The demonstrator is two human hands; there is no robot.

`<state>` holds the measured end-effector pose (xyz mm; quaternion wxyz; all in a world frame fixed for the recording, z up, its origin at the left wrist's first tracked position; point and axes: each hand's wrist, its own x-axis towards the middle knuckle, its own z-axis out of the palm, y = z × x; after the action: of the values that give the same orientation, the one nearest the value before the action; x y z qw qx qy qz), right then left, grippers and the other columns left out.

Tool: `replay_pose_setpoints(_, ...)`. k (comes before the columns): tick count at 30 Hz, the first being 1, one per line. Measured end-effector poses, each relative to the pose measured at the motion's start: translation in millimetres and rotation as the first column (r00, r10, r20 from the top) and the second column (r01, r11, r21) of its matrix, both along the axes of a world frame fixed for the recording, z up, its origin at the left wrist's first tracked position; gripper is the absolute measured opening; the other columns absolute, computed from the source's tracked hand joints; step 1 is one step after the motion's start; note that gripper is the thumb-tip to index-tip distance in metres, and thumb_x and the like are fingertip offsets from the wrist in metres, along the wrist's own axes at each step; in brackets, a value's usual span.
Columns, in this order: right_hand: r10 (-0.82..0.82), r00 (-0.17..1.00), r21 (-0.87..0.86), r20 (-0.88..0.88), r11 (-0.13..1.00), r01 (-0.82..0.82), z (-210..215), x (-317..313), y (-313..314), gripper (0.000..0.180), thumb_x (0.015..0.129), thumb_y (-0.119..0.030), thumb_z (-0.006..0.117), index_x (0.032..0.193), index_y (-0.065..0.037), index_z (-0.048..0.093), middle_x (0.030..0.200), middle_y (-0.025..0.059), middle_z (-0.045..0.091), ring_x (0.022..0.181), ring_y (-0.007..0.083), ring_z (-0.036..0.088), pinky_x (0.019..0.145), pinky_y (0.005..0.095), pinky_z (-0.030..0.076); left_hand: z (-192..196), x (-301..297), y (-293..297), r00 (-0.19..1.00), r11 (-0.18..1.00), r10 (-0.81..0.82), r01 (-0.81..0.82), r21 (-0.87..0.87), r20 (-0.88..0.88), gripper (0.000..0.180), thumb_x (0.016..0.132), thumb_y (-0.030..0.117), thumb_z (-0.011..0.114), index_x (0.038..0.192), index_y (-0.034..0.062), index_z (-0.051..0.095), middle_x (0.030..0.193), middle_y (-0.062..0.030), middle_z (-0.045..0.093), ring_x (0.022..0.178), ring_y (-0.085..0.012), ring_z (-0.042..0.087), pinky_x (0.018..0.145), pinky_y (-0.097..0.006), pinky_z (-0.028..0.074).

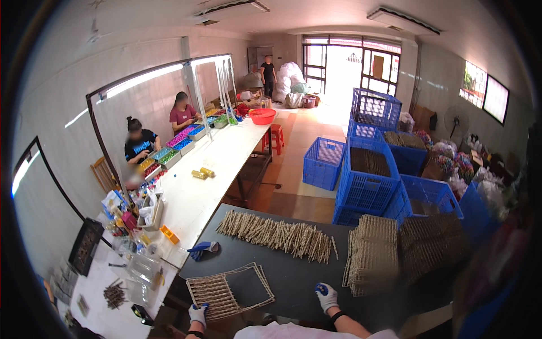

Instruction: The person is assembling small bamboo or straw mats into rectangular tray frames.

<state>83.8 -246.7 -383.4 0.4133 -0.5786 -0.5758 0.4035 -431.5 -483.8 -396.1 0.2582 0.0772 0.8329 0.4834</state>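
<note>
The slatted frame (212, 296), clamped at seven o'clock by the left grip (197, 313), could be skewed if tugged (right grip (327, 298): closure unclear)

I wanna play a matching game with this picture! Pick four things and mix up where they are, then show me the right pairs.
Things:
1. Half-filled frame
2. Red basin
3. Loose twisted sticks
4. Red stool

Places:
A. On the floor
B. With a corner at the left hand
C. On the white table
D. In a long row on the dark table

Right pairs: 1-B, 2-C, 3-D, 4-A
</note>
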Motion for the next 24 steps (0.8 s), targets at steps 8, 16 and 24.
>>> replay_pose_setpoints(8, 0.042, 0.977, 0.049, 0.210, 0.997, -0.053, -12, 4, 0, 0.040, 0.080, -0.005, 0.082, 0.119, -0.010, 0.073, 0.112, 0.0088, 0.075, 0.101, 0.0227, 0.074, 0.095, 0.0335, 0.057, -9, 1, 6, 0.994, 0.999, 0.037, -0.035, 0.022, -0.104, 0.047, 0.077, 0.010, 0.089, 0.116, -0.0047, 0.067, 0.105, -0.0141, 0.075, 0.086, -0.0260, 0.068, 0.079, -0.039, 0.055)
replay_pose_setpoints(16, 0.104, 0.745, 0.156, 0.659, 0.950, -0.272, -12, 19, -14, 0.030, 0.082, -0.010, 0.077, 0.112, -0.009, 0.073, 0.108, 0.0135, 0.072, 0.101, 0.0342, 0.069, 0.093, 0.0435, 0.056, 8, 15, -7, 0.991, 0.995, -0.042, 0.030, -0.094, -0.130, 0.041, 0.078, 0.017, 0.089, 0.109, -0.0015, 0.069, 0.094, -0.0102, 0.073, 0.081, -0.0232, 0.065, 0.077, -0.039, 0.054)
replay_pose_setpoints(24, -0.187, 0.940, 0.243, 0.285, 0.963, 0.118, -3, 27, 1, 0.036, 0.077, -0.006, 0.084, 0.110, -0.008, 0.070, 0.099, 0.0106, 0.069, 0.088, 0.0294, 0.069, 0.083, 0.0400, 0.056, -29, -2, -10, 0.995, 0.994, -0.024, 0.013, 0.106, 0.099, 0.051, 0.080, 0.016, 0.088, 0.121, -0.0061, 0.066, 0.112, -0.0123, 0.073, 0.094, -0.0226, 0.065, 0.084, -0.037, 0.053)
